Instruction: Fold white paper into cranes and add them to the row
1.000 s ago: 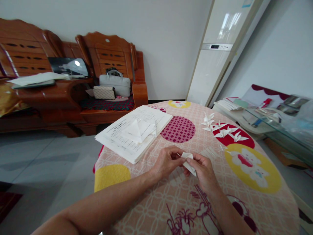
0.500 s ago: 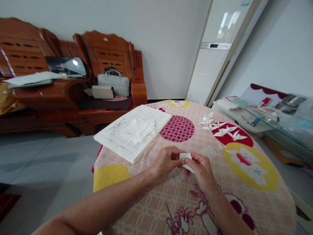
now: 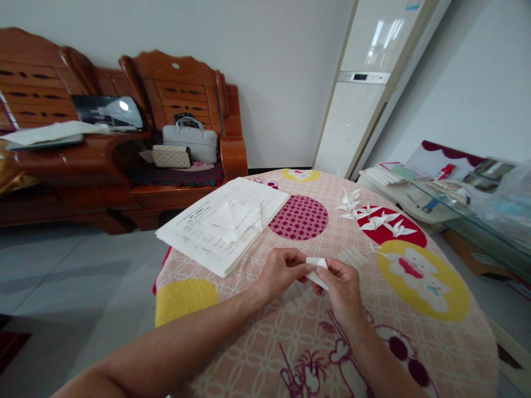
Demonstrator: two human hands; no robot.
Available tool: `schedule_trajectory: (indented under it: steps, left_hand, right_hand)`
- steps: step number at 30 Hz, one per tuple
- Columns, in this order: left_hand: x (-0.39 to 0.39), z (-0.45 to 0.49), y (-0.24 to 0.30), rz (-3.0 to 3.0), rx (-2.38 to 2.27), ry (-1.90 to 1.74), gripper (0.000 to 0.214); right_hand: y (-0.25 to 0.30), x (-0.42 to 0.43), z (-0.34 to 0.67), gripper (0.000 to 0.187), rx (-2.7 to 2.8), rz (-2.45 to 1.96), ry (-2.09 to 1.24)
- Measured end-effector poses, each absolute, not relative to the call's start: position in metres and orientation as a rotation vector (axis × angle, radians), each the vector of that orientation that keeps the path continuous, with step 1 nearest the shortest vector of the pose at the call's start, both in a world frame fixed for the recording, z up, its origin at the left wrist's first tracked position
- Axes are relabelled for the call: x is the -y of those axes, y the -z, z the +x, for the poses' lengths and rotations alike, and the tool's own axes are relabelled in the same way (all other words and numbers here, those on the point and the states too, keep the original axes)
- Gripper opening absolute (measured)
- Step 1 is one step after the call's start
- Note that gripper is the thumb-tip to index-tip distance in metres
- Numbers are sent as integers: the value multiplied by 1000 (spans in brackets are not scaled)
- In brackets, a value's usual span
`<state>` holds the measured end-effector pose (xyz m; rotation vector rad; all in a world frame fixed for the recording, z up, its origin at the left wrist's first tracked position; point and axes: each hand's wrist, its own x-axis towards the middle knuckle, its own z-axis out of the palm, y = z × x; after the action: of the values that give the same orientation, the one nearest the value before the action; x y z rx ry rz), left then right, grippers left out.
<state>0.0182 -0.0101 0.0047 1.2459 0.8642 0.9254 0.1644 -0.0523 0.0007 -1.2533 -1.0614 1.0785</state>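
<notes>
A small folded piece of white paper (image 3: 317,271) is held above the table between both hands. My left hand (image 3: 286,272) pinches its left edge with thumb and fingers. My right hand (image 3: 342,282) grips the right side, its thumb lying on the paper's face and its fingers behind. The fingertips under the paper are partly hidden. Beyond my right hand, several white origami cranes (image 3: 376,222) sit in a cluster on the tablecloth. Left of my hands lies a stack of printed sheets (image 3: 194,243), with white folded paper pieces (image 3: 226,221) on top.
A patterned cloth covers the round table (image 3: 249,342). To the right stands a glass-topped side table (image 3: 456,215) with papers and a plastic bag. Wooden chairs (image 3: 178,94) with a grey bag (image 3: 194,142) are at the back left, and a tall white air conditioner (image 3: 352,110) behind.
Both hands keep hold of the paper in nearly the same place. Its top edge now looks flatter where a peak showed before. The whole view has shifted slightly.
</notes>
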Motion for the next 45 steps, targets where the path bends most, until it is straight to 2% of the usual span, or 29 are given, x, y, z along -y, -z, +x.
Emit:
schedule_trajectory:
  steps: [8, 11, 15, 18, 24, 29, 35, 41, 45]
  left_hand:
    - [19, 18, -8, 1694, -1051, -1142, 18]
    - [26, 18, -14, 1975, -970, -1195, 12]
    - [27, 17, -11, 2191, -859, -1255, 17]
    - [24, 16, -7, 2398, -860, -1199, 20]
    - [23, 12, -7, 2763, -913, -825, 25]
    - [19, 9, -11, 2786, -893, -599, 22]
    - [17, 9, -12, 2801, -916, -509, 23]
    - [6, 7, -10, 2108, -943, -907, 23]
    - [-3, 6, -6, 1670, -941, -832, 39]
  right_hand:
    - [7, 54, 159, 16, 1034, -1257, -1043]
    - [5, 54, 158, 21, 984, -1205, -1076]
    - [-1, 54, 159, 29, 951, -1178, -1148]
    - [-6, 54, 162, 30, 943, -1190, -1252]
    - [-4, 53, 168, 29, 908, -1167, -1384]
    - [-4, 52, 169, 27, 847, -1120, -1489]
    - [-6, 52, 168, 27, 798, -1084, -1506]
    - [0, 50, 168, 21, 851, -1098, -1413]
    - [-4, 51, 162, 20, 850, -1068, -1375]
